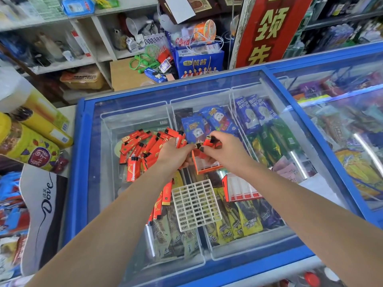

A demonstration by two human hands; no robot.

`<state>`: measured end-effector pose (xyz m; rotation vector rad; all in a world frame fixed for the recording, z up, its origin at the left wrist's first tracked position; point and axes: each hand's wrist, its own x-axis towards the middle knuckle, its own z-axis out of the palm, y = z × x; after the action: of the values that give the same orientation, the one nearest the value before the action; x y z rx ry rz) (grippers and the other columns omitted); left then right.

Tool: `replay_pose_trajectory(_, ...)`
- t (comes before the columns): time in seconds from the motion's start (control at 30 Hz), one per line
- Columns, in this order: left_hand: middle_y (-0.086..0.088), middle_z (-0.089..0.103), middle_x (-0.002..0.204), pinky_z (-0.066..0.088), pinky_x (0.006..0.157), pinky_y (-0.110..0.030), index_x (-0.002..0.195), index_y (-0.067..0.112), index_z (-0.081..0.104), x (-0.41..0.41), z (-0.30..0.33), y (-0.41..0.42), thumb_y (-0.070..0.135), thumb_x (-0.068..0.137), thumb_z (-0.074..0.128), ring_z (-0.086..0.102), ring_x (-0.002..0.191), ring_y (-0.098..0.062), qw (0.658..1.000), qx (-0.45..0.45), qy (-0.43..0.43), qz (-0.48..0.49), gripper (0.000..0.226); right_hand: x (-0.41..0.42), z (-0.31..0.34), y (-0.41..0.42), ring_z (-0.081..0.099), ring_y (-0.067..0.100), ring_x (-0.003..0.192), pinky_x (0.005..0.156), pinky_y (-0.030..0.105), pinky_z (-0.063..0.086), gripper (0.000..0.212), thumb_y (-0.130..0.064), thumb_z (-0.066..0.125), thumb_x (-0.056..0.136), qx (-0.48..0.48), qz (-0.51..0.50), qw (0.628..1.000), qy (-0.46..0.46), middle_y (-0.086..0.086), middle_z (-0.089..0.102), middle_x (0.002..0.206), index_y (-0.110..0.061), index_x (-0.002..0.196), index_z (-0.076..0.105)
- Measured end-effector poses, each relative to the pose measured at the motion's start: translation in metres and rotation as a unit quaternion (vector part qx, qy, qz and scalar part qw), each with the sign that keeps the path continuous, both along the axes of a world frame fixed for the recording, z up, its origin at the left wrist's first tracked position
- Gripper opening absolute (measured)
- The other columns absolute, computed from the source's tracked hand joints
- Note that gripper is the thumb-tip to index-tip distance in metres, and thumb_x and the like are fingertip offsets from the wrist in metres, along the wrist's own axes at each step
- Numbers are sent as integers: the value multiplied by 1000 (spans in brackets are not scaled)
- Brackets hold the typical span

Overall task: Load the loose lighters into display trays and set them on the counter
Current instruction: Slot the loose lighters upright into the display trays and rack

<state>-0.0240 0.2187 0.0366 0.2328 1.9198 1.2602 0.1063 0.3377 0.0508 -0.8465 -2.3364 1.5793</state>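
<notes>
Several loose red lighters lie in a heap on the glass lid of a blue freezer. A red display tray stands on the glass in front of my hands, with a few lighters in its far side. My left hand is closed around a bunch of red lighters beside the tray. My right hand pinches one red lighter over the tray. A second red tray with white dividers lies empty to the right. A white grid insert rests flat nearer to me.
More red lighters lie along the left of the grid insert. Wrapped ice creams show under the glass. Snack boxes and a Dove stand crowd the left. Shelves stand beyond the freezer, and a second freezer lid adjoins on the right.
</notes>
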Motion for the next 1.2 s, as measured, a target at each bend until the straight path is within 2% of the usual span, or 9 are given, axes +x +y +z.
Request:
replay_pose_trajectory(0.07,10,61,45,44,42,-19,113,12,58,-3,-5,-2,23,93,70,60,42,-5,999,-18,26,-8,25,3,-6,3,70,7,58,56,18,53,13,-11,72,87,82,-7,997,-12,-1,69,69,-14,84,60)
replay_pose_trajectory(0.1,10,60,45,44,42,-19,119,10,57,-4,-7,-3,23,94,69,60,42,-5,999,-22,32,-11,30,5,-9,4,68,5,59,54,16,50,13,-11,72,87,110,-3,994,-25,-3,69,70,-17,86,61)
replay_pose_trajectory(0.17,10,61,45,44,42,-17,131,8,53,-5,-10,-4,23,94,68,60,42,-4,999,-27,37,-13,42,7,-15,6,67,7,66,59,21,51,15,-11,72,86,141,11,988,-55,-6,69,76,-22,94,63)
replay_pose_trajectory(0.27,6,65,53,45,42,-15,140,10,50,-4,-15,-2,25,94,68,60,41,-3,998,-38,48,-15,52,2,-24,2,62,12,68,63,29,51,17,-11,72,87,184,41,979,-80,-2,68,82,-18,101,65)
replay_pose_trajectory(0.47,-2,66,69,50,48,-20,123,4,60,-6,-24,6,22,92,70,64,49,-7,997,-34,67,-22,38,-9,-35,-5,62,24,85,73,44,51,12,-11,68,91,252,87,961,-79,5,67,97,-10,103,62)
replay_pose_trajectory(0.63,-6,68,74,53,50,-23,113,14,62,-8,-29,10,26,92,72,65,54,-14,996,-32,74,-34,26,-12,-39,-9,61,26,98,79,41,49,20,-7,59,94,259,83,959,-81,6,61,112,-8,113,64)
replay_pose_trajectory(0.8,2,66,64,54,50,-24,94,21,63,-10,-33,11,22,91,73,64,49,-10,997,-22,71,-31,10,-11,-42,-13,63,28,97,81,44,50,22,-7,53,99,261,85,957,-89,8,63,115,-8,119,62)
replay_pose_trajectory(1.07,4,62,53,52,46,-22,88,15,62,-9,-33,10,15,91,71,61,44,-9,993,-44,95,-51,9,-6,-44,-19,63,30,80,66,47,51,20,-1,46,98,262,69,960,-69,11,66,98,-6,116,55)
replay_pose_trajectory(1.2,5,61,50,51,46,-21,82,18,61,-9,-32,10,13,91,70,61,43,-7,992,-49,100,-54,14,-5,-47,-22,62,25,87,69,42,51,28,0,46,99,261,66,962,-42,10,59,113,-5,123,61)
